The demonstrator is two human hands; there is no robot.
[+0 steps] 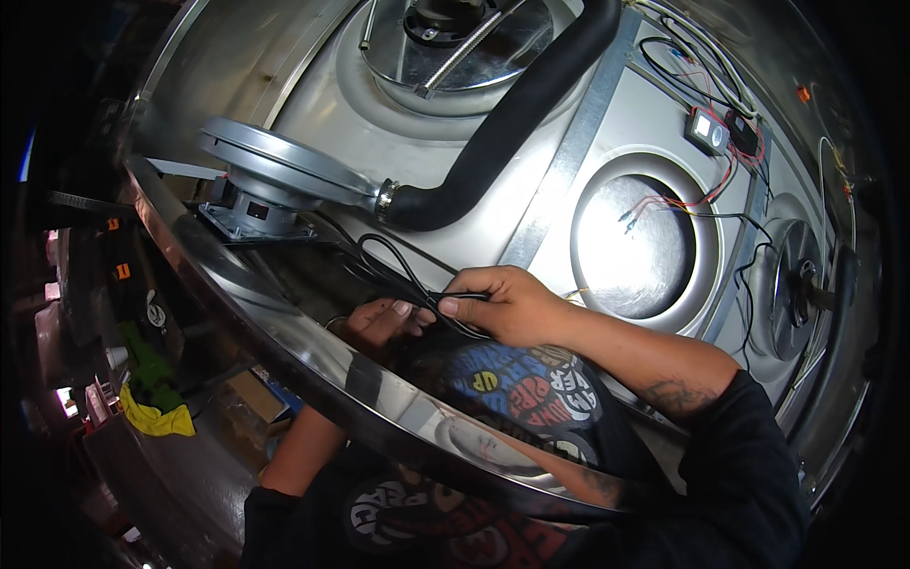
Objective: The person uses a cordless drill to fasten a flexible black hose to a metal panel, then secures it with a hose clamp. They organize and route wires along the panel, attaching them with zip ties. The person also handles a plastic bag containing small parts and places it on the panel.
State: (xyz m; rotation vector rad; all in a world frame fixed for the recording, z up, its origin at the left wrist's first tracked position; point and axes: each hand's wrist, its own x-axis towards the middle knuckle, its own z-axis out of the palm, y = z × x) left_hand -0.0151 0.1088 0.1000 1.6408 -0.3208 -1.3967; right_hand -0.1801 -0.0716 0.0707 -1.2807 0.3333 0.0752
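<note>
A looped black cable (387, 261) is gathered between my two hands, below the blower. My right hand (502, 305) grips the bundle, thumb and fingers pressed together around it. Close beside it, my left hand (384, 322) pinches the same bundle from the other side; its forearm passes behind the metal rim. Up and to the left stands the silver blower (270, 180), which has a round housing. A metal hose clamp (387, 201) joins its outlet to a thick black hose (483, 161).
The polished metal rim (332, 370) curves between my arms. A round recess (645, 237) holds loose red and black wire ends. Beyond it sits a small grey control box (706, 131) with wiring. A yellow cloth (156, 415) lies at the lower left.
</note>
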